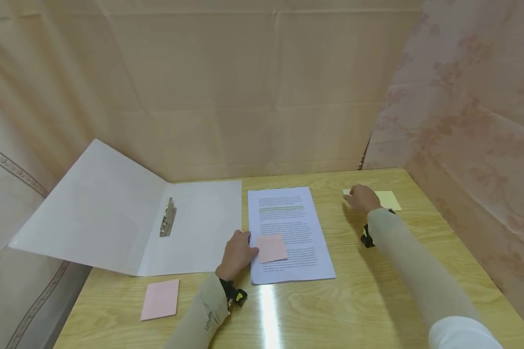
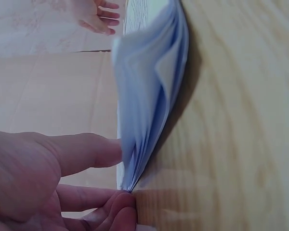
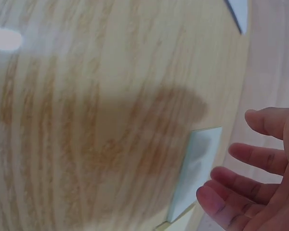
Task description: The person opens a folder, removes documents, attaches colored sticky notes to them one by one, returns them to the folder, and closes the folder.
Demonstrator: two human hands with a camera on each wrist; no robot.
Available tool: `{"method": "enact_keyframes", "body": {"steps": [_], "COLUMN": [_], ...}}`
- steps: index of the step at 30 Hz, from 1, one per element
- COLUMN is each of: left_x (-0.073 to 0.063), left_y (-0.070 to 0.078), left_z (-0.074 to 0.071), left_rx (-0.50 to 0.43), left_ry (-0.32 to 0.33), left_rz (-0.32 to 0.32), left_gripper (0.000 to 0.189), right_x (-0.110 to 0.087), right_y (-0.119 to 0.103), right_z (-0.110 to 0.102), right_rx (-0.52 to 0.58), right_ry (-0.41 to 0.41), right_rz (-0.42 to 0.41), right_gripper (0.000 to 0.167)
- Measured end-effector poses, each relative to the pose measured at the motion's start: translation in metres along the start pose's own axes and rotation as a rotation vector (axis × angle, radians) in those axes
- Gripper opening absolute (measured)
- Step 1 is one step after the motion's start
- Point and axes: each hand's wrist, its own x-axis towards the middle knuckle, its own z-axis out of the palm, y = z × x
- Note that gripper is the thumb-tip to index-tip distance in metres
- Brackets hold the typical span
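Left hand: The left hand (image 1: pixel 237 254) grips the left edge of the printed sheets; the left wrist view shows its thumb (image 2: pixel 98 151) against the pages and its bent fingers (image 2: pixel 123 211) clamped at their edge.
Printed sheets: The stack of printed sheets (image 1: pixel 281 225) lies on the wooden surface (image 1: pixel 332 315) between the two hands, its text side up, with green highlighting (image 1: pixel 281 209) across the upper part.
Pink sticky note: A pink sticky note (image 1: pixel 272 248) lies on the lower left of the top sheet, just beside the left thumb; whether the two touch, I cannot tell.
Right hand: The right hand (image 1: pixel 362 198) is over the far right of the surface, fingers apart, loosely bent and holding nothing.
Sticky pads at right: A pale whitish-green pad (image 3: pixel 195 171) lies near the right fingers, with a yellow pad (image 1: pixel 388 200) next to it.
White folder: The white folder (image 1: pixel 98 213) is spread wide left of the sheets, its left cover raised at a slant and its metal clip (image 1: pixel 168 220) near the spine.
Pink pad: A pink pad (image 1: pixel 159 299) lies on the surface just in front of the folder.
Wrists: Black straps with yellow marks (image 1: pixel 367 236) sit at both beige sleeves (image 1: pixel 419 266).
Backdrop: Beige cloth (image 1: pixel 244 82) hangs behind, floral cloth (image 1: pixel 476 116) at right.
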Motion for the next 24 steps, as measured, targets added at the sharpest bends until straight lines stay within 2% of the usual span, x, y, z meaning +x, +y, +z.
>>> {"method": "enact_keyframes", "body": {"steps": [4,8,12,15,21,24], "left_x": [0.001,0.001,0.0,-0.001,-0.001,0.001], "left_y": [-0.001,-0.001,0.0,0.001,0.001,0.0], "left_z": [0.002,0.002,0.001,0.0,-0.001,0.001], "left_rx": [0.01,0.021,0.021,0.024,0.027,0.026], "left_ry": [-0.002,-0.006,-0.008,-0.004,-0.007,-0.014], "left_rz": [0.004,0.01,0.012,0.015,0.011,0.009], "left_gripper": [0.041,0.04,0.04,0.039,0.039,0.038], "right_x": [0.001,0.0,0.0,0.0,-0.001,-0.001], "right_y": [0.004,0.007,0.013,0.015,0.014,0.015], "right_z": [0.004,0.006,0.011,0.013,0.013,0.013], "right_rx": [0.0,-0.03,-0.051,-0.027,0.002,-0.002], "right_ry": [0.02,0.007,-0.041,-0.063,-0.035,-0.018], "right_rz": [0.013,0.036,0.048,0.058,0.083,0.109], "right_gripper": [0.043,0.046,0.041,0.038,0.034,0.039]}}
